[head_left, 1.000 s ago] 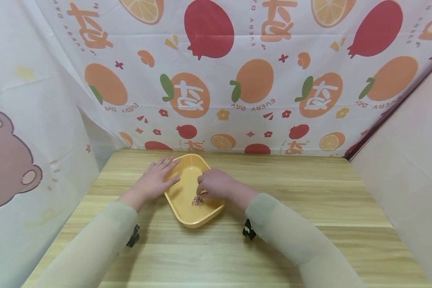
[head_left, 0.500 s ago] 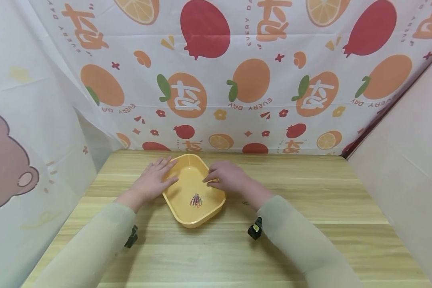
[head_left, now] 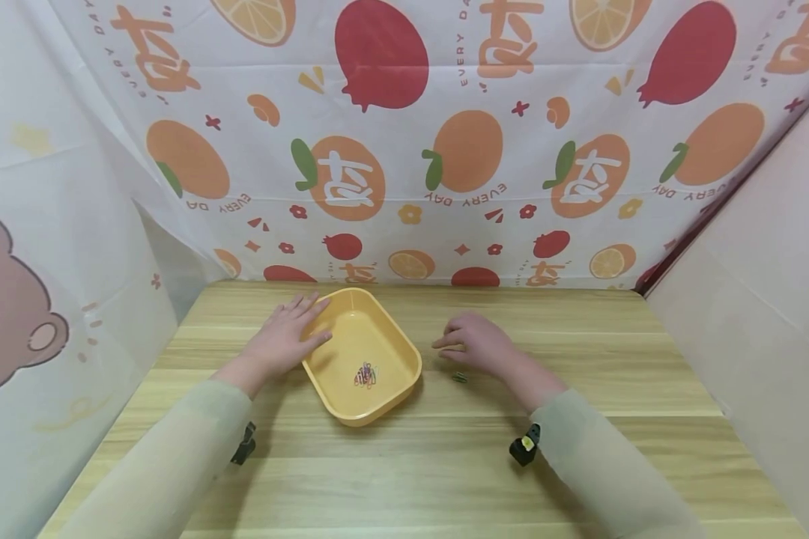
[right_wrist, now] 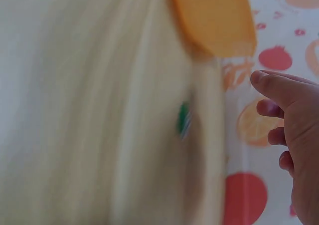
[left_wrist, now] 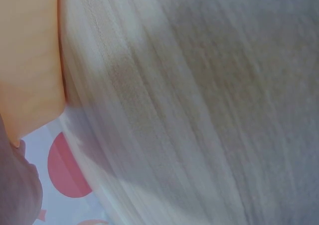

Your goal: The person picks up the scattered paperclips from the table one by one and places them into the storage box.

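A yellow tray (head_left: pixel 364 333) stands on the table with a small heap of coloured paper clips (head_left: pixel 366 376) on its floor. My left hand (head_left: pixel 283 337) rests on the tray's left rim, fingers spread and thumb reaching inside; the left wrist view shows only a bit of this hand. To the right of the tray, my right hand (head_left: pixel 479 344) hovers over the table with loosely bent fingers and nothing visible in them. Just below its fingertips lie green and pale paper clips (head_left: pixel 459 377), blurred in the right wrist view; their number is hard to tell.
The wooden table (head_left: pixel 404 479) is bounded at the back by a fruit-print cloth (head_left: pixel 404 172). Pale cloths hang at the left (head_left: pixel 108 247) and right (head_left: pixel 748 299) sides. A small black camera (head_left: pixel 524 445) sits on the right wrist.
My right hand has risen from the paper clips in the tray, crossed the right rim and moved right over the table. The clips there have come into view. The left hand stays on the rim.
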{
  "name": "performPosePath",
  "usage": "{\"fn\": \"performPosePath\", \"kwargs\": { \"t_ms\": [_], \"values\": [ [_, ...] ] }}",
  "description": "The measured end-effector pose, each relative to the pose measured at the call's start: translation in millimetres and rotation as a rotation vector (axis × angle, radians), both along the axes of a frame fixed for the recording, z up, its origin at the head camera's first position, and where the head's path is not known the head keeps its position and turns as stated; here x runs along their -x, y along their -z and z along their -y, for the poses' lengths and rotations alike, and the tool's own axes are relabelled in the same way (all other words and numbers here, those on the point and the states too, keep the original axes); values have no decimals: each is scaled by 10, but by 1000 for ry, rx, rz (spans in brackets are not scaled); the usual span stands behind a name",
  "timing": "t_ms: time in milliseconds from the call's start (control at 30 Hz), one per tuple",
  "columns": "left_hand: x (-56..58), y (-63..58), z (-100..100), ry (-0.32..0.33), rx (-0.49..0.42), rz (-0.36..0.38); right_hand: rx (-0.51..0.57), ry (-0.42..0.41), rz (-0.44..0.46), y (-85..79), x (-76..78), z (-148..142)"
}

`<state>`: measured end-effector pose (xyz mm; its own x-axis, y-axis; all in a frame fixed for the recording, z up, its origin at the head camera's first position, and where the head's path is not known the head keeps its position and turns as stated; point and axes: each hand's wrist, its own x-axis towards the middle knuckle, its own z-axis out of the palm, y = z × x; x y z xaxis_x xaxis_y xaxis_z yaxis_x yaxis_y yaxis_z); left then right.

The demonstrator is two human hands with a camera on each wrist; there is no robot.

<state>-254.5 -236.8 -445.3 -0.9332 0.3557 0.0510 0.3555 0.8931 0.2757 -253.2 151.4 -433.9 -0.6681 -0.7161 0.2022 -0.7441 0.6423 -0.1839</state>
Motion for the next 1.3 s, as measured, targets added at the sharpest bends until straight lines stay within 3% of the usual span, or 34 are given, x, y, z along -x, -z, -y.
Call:
{"fn": "performPosePath", "kwargs": {
  "t_ms": [167, 367, 733, 967, 1300],
  "values": [
    [2, 0, -3, 1, 5, 7, 19, 38, 41, 171, -64, -257],
    [22, 12, 4, 2, 6, 0, 15, 62, 73, 245, -103, -395],
    [13, 25, 5, 5, 1, -8, -18, 105, 169, 322, -148, -411],
    [13, 22, 2, 5, 0, -3, -70, 112, 165, 373, -152, -387],
    [32, 26, 16, 11, 18, -13, -53, 112, 160, 409, -135, -393]
  ]
}}
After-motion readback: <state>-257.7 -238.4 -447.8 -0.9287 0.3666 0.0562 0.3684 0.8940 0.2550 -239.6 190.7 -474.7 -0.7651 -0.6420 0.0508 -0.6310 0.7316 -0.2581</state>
